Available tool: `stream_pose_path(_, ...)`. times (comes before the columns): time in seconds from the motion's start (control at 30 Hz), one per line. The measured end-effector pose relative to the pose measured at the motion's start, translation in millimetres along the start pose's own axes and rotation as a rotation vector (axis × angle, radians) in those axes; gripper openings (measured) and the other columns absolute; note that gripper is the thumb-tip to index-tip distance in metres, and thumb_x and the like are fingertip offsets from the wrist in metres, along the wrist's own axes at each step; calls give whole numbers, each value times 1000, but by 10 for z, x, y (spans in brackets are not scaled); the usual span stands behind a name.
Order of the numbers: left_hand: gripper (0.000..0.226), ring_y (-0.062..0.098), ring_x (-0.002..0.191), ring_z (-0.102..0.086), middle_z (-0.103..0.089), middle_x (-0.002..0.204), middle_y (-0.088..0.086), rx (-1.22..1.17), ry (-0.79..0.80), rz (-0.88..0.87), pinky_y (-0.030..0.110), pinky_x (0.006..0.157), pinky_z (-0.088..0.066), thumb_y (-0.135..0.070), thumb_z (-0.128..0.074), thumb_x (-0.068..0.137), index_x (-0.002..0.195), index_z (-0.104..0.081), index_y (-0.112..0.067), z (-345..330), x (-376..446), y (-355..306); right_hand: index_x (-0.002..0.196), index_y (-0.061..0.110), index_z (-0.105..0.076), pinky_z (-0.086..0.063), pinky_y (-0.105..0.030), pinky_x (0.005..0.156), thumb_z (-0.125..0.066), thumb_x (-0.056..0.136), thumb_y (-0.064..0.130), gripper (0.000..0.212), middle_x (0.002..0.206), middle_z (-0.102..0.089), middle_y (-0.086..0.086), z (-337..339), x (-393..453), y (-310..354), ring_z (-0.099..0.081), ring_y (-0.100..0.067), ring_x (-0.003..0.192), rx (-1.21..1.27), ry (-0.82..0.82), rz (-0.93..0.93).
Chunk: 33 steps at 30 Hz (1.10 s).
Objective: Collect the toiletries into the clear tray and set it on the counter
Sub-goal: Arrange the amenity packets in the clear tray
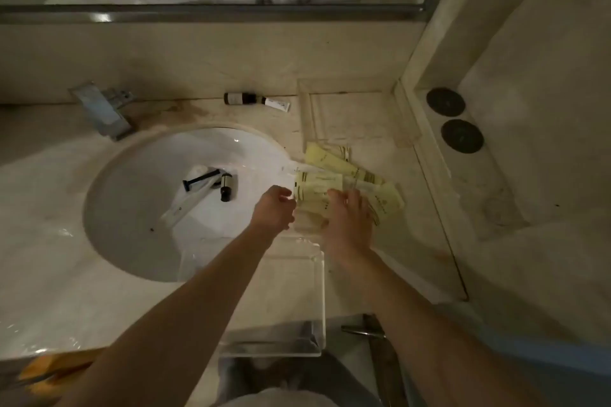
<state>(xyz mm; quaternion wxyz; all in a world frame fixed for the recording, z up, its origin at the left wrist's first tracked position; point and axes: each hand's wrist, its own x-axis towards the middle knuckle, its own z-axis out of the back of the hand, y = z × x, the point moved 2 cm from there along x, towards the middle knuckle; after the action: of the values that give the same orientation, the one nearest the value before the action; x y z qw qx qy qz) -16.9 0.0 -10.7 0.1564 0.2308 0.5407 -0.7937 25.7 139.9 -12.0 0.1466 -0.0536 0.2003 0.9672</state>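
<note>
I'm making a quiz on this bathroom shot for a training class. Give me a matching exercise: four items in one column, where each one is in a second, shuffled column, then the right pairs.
Items:
1. black razor
2. yellow packets
3. dark bottle with a white tube beside it
4. two dark round discs

Places:
A. on the ledge at the right wall
B. inside the sink basin
C. on the counter at the back wall, behind the sink
D. on the counter right of the sink, under both hands

Pairs: 1-B, 2-D, 3-C, 4-A
</note>
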Motion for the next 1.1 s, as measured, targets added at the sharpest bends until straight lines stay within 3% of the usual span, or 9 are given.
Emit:
stream_pose_path(0.17,50,20,60,-59,-52,131,14,-58,9,30,28,51,-46,-4,-42,90,139,-40,-13,-248,215,-118,147,26,-23,-29,-50,110,-61,83,18,75,153,-23,-8,-172,261,-13,-23,-37,137,-255,69,211)
stream_pose_path(0.33,47,16,58,-57,-62,88,6,-95,-68,111,24,47,-42,0,-40,86,131,-49,-12,-344,307,-140,137,20,-43,-46,-48,90,-63,77,28,64,124,-56,-9,-321,365,-86,-51,-35,110,-264,-103,259)
stream_pose_path(0.43,44,16,57,-54,-58,86,5,-160,-118,135,21,42,-39,0,-40,85,128,-49,-9,-346,319,-116,126,18,-52,-46,-46,85,-65,73,20,54,112,-58,-10,-303,395,-96,-53,-33,103,-210,-108,294)
stream_pose_path(0.53,42,17,59,-52,-61,90,8,-289,-160,145,22,45,-38,-3,-38,87,127,-47,-7,-297,314,-80,114,17,-62,-44,-45,87,-64,75,12,39,107,-59,-9,-239,405,-91,-54,-32,103,-66,-159,258)
stream_pose_path(0.67,33,18,71,-55,-62,100,8,-455,-167,103,27,58,-42,-6,-39,90,119,-54,-7,-184,237,-84,119,11,-60,-47,-42,88,-55,85,9,34,110,-65,-11,-101,375,15,-58,-30,104,305,-300,127)
stream_pose_path(0.77,33,22,92,-59,-62,109,10,-474,-69,61,33,76,-48,-9,-49,89,122,-55,-10,-96,154,-71,126,9,-51,-52,-41,86,-48,90,9,36,113,-65,-13,-39,289,183,-62,-28,101,809,-125,-95)
stream_pose_path(0.87,27,26,80,-57,-62,91,15,-514,46,11,33,69,-49,-2,-45,88,103,-65,-8,46,33,-55,125,14,-51,-53,-41,87,-51,88,10,37,115,-64,-5,-71,93,325,-62,-22,100,1088,70,-207)
stream_pose_path(0.97,26,21,69,-57,-62,78,10,-473,40,0,29,62,-51,4,-42,87,96,-65,-2,222,-87,37,120,17,-55,-54,-38,85,-56,87,14,34,114,-66,-4,-141,-100,420,-63,-20,101,1196,160,-214)
stream_pose_path(1.1,19,18,68,-60,-62,77,8,-443,20,19,28,61,-54,6,-46,87,96,-62,0,418,-266,231,117,15,-52,-57,-35,77,-63,85,16,34,111,-65,-4,-228,-237,491,-65,-16,94,1097,145,-254)
